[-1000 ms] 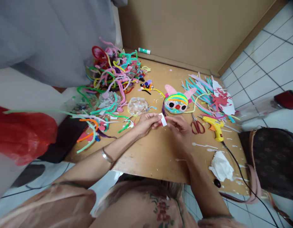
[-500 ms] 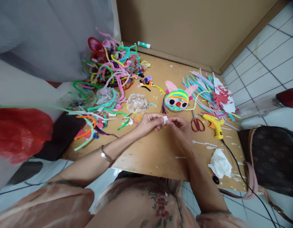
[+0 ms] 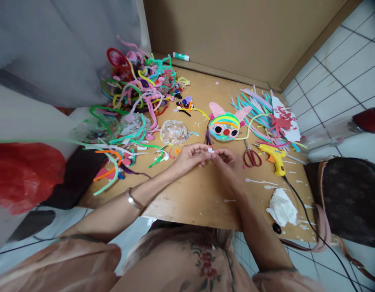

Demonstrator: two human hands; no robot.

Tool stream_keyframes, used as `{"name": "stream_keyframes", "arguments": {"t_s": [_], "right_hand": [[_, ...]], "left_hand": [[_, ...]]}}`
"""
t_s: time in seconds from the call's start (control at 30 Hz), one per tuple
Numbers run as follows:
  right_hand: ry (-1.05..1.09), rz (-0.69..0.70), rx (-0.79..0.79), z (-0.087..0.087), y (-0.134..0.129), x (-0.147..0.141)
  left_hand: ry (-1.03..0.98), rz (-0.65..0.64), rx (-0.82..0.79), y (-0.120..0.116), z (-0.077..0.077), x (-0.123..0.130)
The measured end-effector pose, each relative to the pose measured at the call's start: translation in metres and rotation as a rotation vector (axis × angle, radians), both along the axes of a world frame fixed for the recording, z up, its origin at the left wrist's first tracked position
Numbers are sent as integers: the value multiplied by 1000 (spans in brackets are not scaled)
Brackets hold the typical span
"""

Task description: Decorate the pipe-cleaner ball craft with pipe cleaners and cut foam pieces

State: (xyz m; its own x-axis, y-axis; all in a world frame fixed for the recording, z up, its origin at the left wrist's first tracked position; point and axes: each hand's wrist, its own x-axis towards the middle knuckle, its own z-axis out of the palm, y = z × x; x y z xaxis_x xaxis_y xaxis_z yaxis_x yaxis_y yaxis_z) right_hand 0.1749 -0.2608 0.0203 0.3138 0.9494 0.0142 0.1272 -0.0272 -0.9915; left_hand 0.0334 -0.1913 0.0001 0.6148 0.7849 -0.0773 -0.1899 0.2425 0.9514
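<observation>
A small white piece of paper (image 3: 211, 150) is pinched between the fingertips of both hands above the table's middle. My left hand (image 3: 191, 157), thumb and fingers closed, grips its left side. At its right side my right hand (image 3: 226, 159) is closed on it too, so much of the paper is hidden. Just beyond stands a decorated face (image 3: 225, 126) with pink ears, striped forehead, dark round eyes and a red nose. Left of it lies a clear round disc (image 3: 174, 132). Red-handled scissors (image 3: 252, 157) rest to the right of my right hand.
A yellow glue gun (image 3: 275, 158) with a black cord and a crumpled tissue (image 3: 283, 207) lie at right. Pipe cleaners heap up at back left (image 3: 141, 83), with more bundled at back right (image 3: 257, 113). A glue stick (image 3: 181, 56) lies by the board; a brown bag (image 3: 351, 200) sits beside the table.
The fingertips have drawn closer together, and less of the white paper shows between them. The whole view has shifted slightly; the other things on the table look unmoved.
</observation>
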Motion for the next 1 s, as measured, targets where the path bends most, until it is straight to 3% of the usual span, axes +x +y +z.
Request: {"name": "stream_keyframes", "arguments": {"t_s": [0.73,1.0], "right_hand": [[84,-20,23,1,-1,-5],[19,-28,0,3,0,-4]], "left_hand": [[13,-4,34,-1,-2,1],[42,5,72,-2,-2,0]]}}
